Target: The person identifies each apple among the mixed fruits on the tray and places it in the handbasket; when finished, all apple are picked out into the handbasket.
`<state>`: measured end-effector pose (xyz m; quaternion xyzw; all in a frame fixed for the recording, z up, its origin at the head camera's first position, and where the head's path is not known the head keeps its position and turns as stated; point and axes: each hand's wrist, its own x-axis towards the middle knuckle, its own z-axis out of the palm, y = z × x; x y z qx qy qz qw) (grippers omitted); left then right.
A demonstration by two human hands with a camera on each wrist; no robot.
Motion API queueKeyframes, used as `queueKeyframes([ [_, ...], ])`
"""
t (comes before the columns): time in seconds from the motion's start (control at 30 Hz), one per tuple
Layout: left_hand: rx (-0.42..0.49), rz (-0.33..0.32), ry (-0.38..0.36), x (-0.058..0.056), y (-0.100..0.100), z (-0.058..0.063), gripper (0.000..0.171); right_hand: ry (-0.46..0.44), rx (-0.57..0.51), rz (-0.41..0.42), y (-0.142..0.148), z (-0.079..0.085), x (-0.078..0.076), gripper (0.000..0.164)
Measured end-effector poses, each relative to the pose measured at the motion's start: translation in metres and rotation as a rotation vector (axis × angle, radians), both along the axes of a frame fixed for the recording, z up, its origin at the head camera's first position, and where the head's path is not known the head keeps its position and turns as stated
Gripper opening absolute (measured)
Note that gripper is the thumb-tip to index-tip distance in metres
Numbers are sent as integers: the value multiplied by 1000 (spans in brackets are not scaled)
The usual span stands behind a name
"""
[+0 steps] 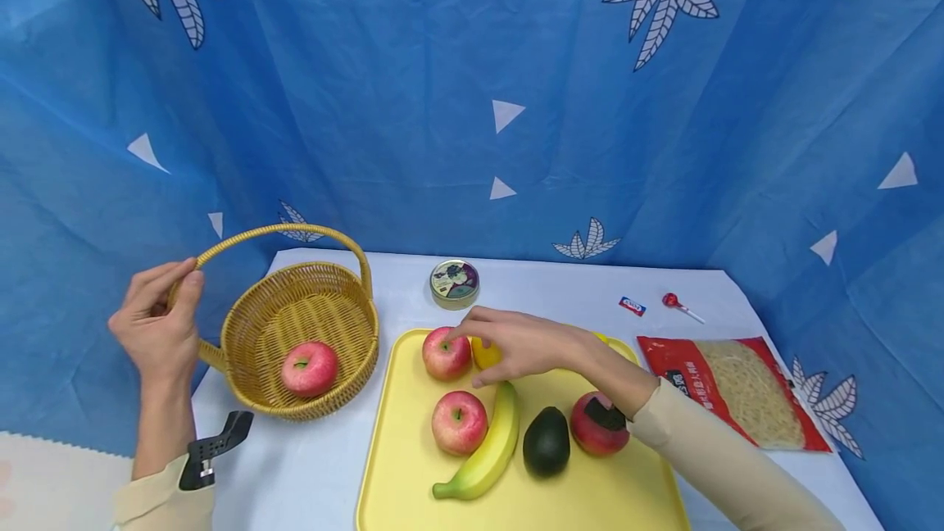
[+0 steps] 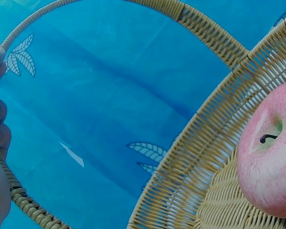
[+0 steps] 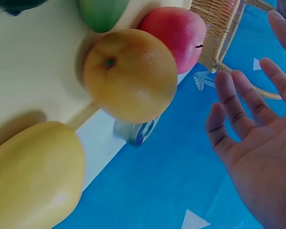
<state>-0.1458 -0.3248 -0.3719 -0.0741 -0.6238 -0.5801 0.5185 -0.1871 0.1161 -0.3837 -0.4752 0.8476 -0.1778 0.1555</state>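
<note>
My left hand [image 1: 158, 314] grips the arched handle [image 1: 324, 230] of a wicker basket [image 1: 247, 326], with one red apple [image 1: 310, 369] lying inside. The basket tilts toward me. My right hand [image 1: 527, 344] reaches over the yellow tray [image 1: 597, 506], its fingers spread and slightly bent with nothing held. Below it sit an orange [image 3: 131, 76], partly covered in the head view, and a red apple [image 1: 441, 360] at the tray's back left corner. Nearer me lie another apple [image 1: 459, 424], a banana [image 1: 496, 449], an avocado [image 1: 546, 442] and a third tray apple [image 1: 590, 437].
Behind my right wrist is a smooth yellow fruit [image 3: 38, 176], mostly hidden in the head view. A round tin [image 1: 454, 283] stands behind the tray. To the right lie a small red-and-blue packet [image 1: 633, 306], a lollipop [image 1: 671, 301] and a red bag of pasta [image 1: 737, 392].
</note>
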Motion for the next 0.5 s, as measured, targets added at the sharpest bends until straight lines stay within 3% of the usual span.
queueKeyframes([
  [0.5,-13,20,-23,2,4,3,18,-71,33,-109,41,-2,11,64],
])
